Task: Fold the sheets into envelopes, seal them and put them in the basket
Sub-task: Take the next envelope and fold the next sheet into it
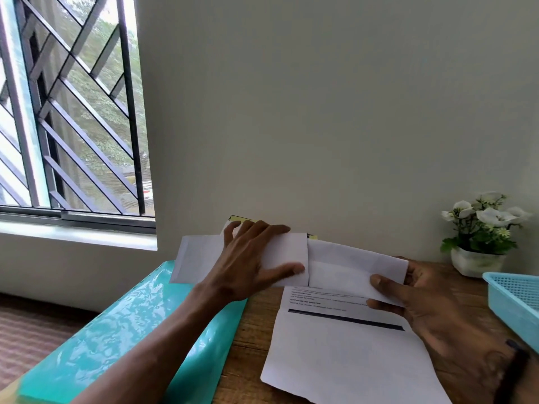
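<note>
Both hands hold a white envelope [344,266] with a folded sheet above the wooden table [250,330]. My left hand [250,258] lies over the left part, a folded white piece [198,258], with fingers spread on top and thumb pressing near the middle. My right hand [431,304] pinches the envelope's right end between thumb and fingers. Below them a printed white sheet [344,354] with a dark bar lies flat on the table. The light blue basket [516,301] stands at the right edge.
A turquoise plastic surface [116,330] adjoins the table on the left. A white pot of white flowers [481,237] stands against the wall at the back right. A yellow-edged object [239,219] peeks out behind my left hand. A barred window fills the upper left.
</note>
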